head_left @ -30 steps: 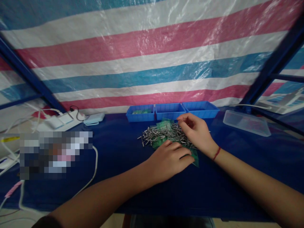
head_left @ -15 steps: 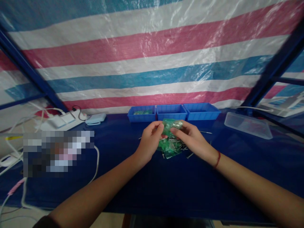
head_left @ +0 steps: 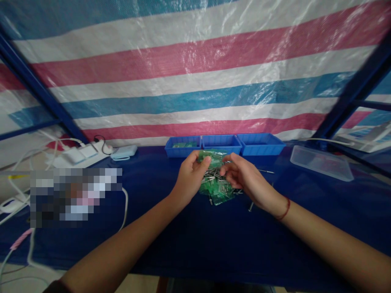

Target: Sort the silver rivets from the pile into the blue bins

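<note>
Bag handling, apparently: one green bag (head_left: 215, 157), at the pins' (head_left: 213, 174) far side, left hand (head_left: 190, 175) clamped on it; right hand (head_left: 249, 178) just right, fingers curled, grip untellable; next move seemingly needing a steady left pinch.

Between the forearms (head_left: 131, 240) the table (head_left: 195, 244) lies open up to the green bags (head_left: 220, 196); past the pins (head_left: 213, 175), three bins (head_left: 221, 141) block the way ahead, a cable (head_left: 126, 203) bars the left, and between right hand (head_left: 244, 179) and clear lid (head_left: 322, 163) only stray pins (head_left: 265, 171) lie
</note>
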Available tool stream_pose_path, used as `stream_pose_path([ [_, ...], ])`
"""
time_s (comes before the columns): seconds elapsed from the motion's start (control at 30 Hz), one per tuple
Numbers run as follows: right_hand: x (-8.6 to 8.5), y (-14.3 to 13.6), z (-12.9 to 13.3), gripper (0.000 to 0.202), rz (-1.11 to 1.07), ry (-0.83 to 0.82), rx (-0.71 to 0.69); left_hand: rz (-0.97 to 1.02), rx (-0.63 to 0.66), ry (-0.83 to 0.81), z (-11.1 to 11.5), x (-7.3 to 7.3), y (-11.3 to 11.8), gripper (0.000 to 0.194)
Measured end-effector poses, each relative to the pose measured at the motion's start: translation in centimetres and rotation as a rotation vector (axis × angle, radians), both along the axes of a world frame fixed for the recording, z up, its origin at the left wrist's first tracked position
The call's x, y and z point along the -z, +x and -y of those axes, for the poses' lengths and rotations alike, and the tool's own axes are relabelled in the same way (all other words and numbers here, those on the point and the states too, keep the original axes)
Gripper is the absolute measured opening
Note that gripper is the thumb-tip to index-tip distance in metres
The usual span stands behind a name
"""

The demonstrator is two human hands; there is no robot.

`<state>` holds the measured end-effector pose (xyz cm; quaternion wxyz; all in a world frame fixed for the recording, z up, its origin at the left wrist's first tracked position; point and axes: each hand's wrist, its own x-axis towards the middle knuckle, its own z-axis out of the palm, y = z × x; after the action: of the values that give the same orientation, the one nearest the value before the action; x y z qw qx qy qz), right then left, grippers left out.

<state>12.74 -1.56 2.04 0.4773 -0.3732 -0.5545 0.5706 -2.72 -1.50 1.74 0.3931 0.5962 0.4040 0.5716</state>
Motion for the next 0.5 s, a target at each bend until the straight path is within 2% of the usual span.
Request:
stream_pose_path([
  [0.07, -0.3, -0.1, 0.2, 0.044, -0.079, -0.141, -0.091, -0.045, 0.003, 0.103, -0.1, -0.1, -0.2, 0.015],
  [0.13, -0.5, -0.2, 0.5, 0.041, -0.143, -0.224, -0.146, -0.129, 0.045, 0.201, 0.0, -0.1, -0.4, 0.014],
  [0.23, -0.6, -0.2, 0.5, 0.032, -0.167, -0.204, -0.083, -0.209, 0.120, 0.245, 0.2, -0.1, -0.4, 0.013],
  [0.3, -0.4, 0.0, 0.2, 0.039, -0.125, -0.127, 0.004, -0.138, 0.152, 0.143, 0.3, -0.1, -0.3, 0.024],
  [0.4, 0.0, 0.4, -0.5, 0.040, -0.025, 0.034, 0.104, 0.075, 0.181, -0.107, 0.2, -0.2, -0.1, 0.038],
  [0.5, 0.4, 0.7, -0.9, 0.037, 0.075, 0.219, 0.154, 0.089, 0.238, -0.263, 0.1, -0.3, 0.1, 0.027],
])
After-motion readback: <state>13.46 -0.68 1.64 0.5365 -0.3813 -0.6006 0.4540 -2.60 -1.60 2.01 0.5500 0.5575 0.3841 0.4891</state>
